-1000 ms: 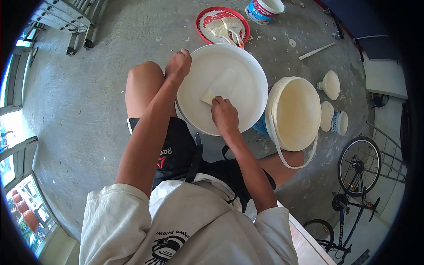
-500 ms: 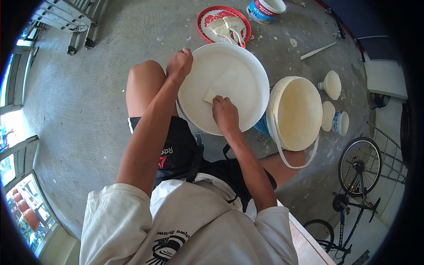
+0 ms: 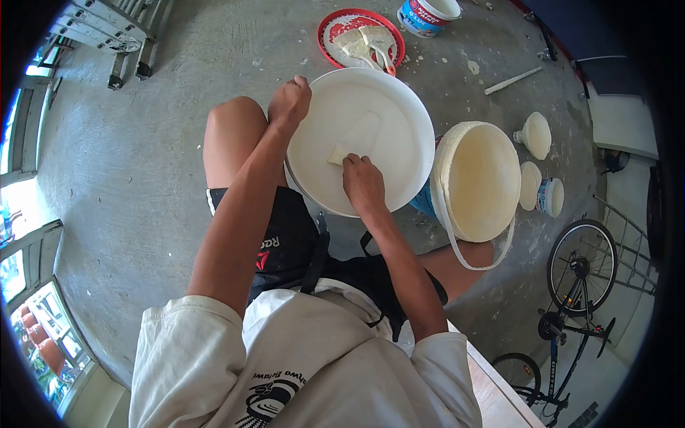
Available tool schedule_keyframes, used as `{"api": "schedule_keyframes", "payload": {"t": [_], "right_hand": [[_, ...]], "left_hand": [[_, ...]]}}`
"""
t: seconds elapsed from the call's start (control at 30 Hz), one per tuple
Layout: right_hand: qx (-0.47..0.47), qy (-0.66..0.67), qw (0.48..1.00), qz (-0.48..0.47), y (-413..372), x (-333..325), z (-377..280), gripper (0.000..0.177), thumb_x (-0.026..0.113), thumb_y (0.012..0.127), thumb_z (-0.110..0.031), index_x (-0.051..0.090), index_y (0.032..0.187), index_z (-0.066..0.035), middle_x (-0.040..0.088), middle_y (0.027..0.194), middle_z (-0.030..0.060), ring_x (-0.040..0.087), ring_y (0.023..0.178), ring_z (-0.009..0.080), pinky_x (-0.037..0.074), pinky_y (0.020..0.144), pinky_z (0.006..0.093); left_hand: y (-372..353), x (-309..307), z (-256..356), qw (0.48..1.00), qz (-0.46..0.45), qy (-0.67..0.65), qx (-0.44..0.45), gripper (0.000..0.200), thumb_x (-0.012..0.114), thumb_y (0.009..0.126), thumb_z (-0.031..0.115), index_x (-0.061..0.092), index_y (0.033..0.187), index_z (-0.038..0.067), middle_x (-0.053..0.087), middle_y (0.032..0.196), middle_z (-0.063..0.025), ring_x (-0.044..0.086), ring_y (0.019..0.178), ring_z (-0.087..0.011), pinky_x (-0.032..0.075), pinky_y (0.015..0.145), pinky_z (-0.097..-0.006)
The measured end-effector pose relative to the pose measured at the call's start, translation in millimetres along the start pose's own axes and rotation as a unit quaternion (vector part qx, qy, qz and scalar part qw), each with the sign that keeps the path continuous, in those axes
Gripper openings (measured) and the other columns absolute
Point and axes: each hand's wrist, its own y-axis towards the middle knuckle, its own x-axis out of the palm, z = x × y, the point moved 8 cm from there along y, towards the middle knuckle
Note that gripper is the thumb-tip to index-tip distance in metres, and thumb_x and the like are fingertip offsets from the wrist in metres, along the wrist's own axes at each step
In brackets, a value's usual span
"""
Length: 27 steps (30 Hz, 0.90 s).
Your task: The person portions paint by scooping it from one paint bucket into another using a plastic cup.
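A large round white tub (image 3: 392,135) stands between my knees, with a pale layer on its inside bottom. My left hand (image 3: 289,103) is closed at the tub's upper left rim. Inside the tub, my right hand (image 3: 364,184) pinches a small flat cream-coloured piece (image 3: 337,155), low over the pale layer; its exact kind I cannot tell. A faint curved trail runs in the layer just beyond it.
A crusted bucket (image 3: 486,182) with its handle hanging down stands right of the tub. Beyond the tub lie a red-rimmed lid (image 3: 332,60) with brushes (image 3: 367,43) and a paint pail (image 3: 428,18). A stick (image 3: 514,80), small containers (image 3: 535,135) and a bicycle (image 3: 581,267) are at right, a ladder (image 3: 107,28) upper left.
The cream-coloured piece in my right hand has turned slightly, and the mark in the pale layer now shows a rounded outline. My left hand stays at the rim.
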Motion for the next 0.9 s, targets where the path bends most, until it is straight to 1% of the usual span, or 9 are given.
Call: {"api": "schedule_keyframes", "payload": {"t": [0.13,0.23,0.37,0.43,0.47,0.53,0.63,0.8,0.9], "right_hand": [[-0.003,-0.011,1.000,-0.006,-0.4,0.1,-0.2,0.004,0.059,0.077,-0.005,0.062,0.078,-0.002,0.060,0.085,0.0106,0.061,0.082,0.0253,0.053,0.067,0.0358],[-0.002,-0.013,1.000,-0.014,-0.1,0.4,-0.6,0.005,0.059,0.077,-0.005,0.062,0.079,-0.002,0.060,0.085,0.0104,0.061,0.082,0.0251,0.053,0.067,0.0356],[-0.007,-0.022,1.000,0.000,-0.3,-1.2,-1.5,0.006,0.059,0.077,-0.005,0.063,0.081,-0.001,0.060,0.083,0.0101,0.061,0.082,0.0250,0.053,0.067,0.0356],[-0.009,-0.026,1.000,-0.008,-0.3,0.1,-1.6,0.007,0.059,0.078,-0.005,0.063,0.082,0.000,0.058,0.089,0.0109,0.061,0.082,0.0248,0.053,0.067,0.0349],[-0.009,-0.027,1.000,-0.007,-0.2,0.0,-1.6,0.007,0.059,0.078,-0.005,0.063,0.082,0.000,0.058,0.089,0.0109,0.061,0.082,0.0248,0.053,0.067,0.0349],[0.001,-0.026,0.999,0.018,0.6,-6.4,-1.6,0.007,0.059,0.078,-0.004,0.062,0.081,0.001,0.055,0.095,0.0120,0.060,0.081,0.0247,0.053,0.067,0.0344],[0.024,-0.007,1.000,0.003,1.5,-8.7,1.0,0.006,0.060,0.078,-0.004,0.062,0.081,0.001,0.052,0.098,0.0125,0.059,0.079,0.0244,0.053,0.066,0.0346],[0.018,-0.026,0.999,-0.001,0.5,-6.6,1.3,0.006,0.060,0.077,-0.004,0.062,0.081,0.000,0.052,0.091,0.0111,0.058,0.077,0.0240,0.052,0.065,0.0345],[0.008,-0.041,0.999,0.004,0.5,-6.3,0.0,0.005,0.061,0.076,-0.004,0.062,0.080,-0.001,0.053,0.088,0.0100,0.059,0.077,0.0233,0.052,0.065,0.0338]], "left_hand": [[1.3,1.7,-0.4,1.000,-0.004,0.008,0.006,0.057,0.026,0.096,0.035,0.069,0.095,-0.002,0.064,0.100,-0.0294,0.061,0.097,-0.0489,0.048,0.088,-0.0524],[1.5,1.6,-1.9,1.000,-0.006,0.012,-0.007,0.057,0.025,0.097,0.036,0.069,0.097,-0.002,0.064,0.102,-0.0295,0.061,0.098,-0.0487,0.047,0.089,-0.0521],[-0.6,-0.5,0.4,1.000,-0.013,0.005,-0.005,0.058,0.025,0.096,0.036,0.068,0.099,-0.003,0.063,0.105,-0.0303,0.060,0.100,-0.0485,0.046,0.091,-0.0521],[-1.0,0.6,1.3,1.000,-0.018,0.008,-0.005,0.058,0.025,0.096,0.036,0.068,0.099,-0.003,0.063,0.105,-0.0305,0.059,0.101,-0.0485,0.046,0.091,-0.0521],[-1.3,-0.1,1.7,1.000,-0.013,0.009,-0.005,0.058,0.024,0.096,0.036,0.068,0.099,-0.003,0.063,0.105,-0.0304,0.060,0.101,-0.0488,0.046,0.091,-0.0523],[-0.5,0.8,0.0,1.000,-0.008,0.011,-0.005,0.058,0.024,0.096,0.036,0.068,0.099,-0.003,0.063,0.104,-0.0303,0.060,0.100,-0.0490,0.046,0.091,-0.0524],[0.7,0.6,0.3,1.000,-0.008,0.019,-0.003,0.058,0.024,0.096,0.036,0.068,0.098,-0.003,0.064,0.103,-0.0301,0.060,0.099,-0.0492,0.047,0.090,-0.0527],[-1.0,-0.3,0.2,1.000,-0.003,0.017,-0.015,0.058,0.024,0.096,0.036,0.068,0.097,-0.003,0.064,0.102,-0.0302,0.061,0.098,-0.0491,0.047,0.089,-0.0535],[0.2,-0.2,1.0,1.000,0.002,0.024,-0.005,0.058,0.024,0.097,0.035,0.068,0.096,-0.003,0.064,0.102,-0.0300,0.061,0.098,-0.0491,0.048,0.089,-0.0538]]}}
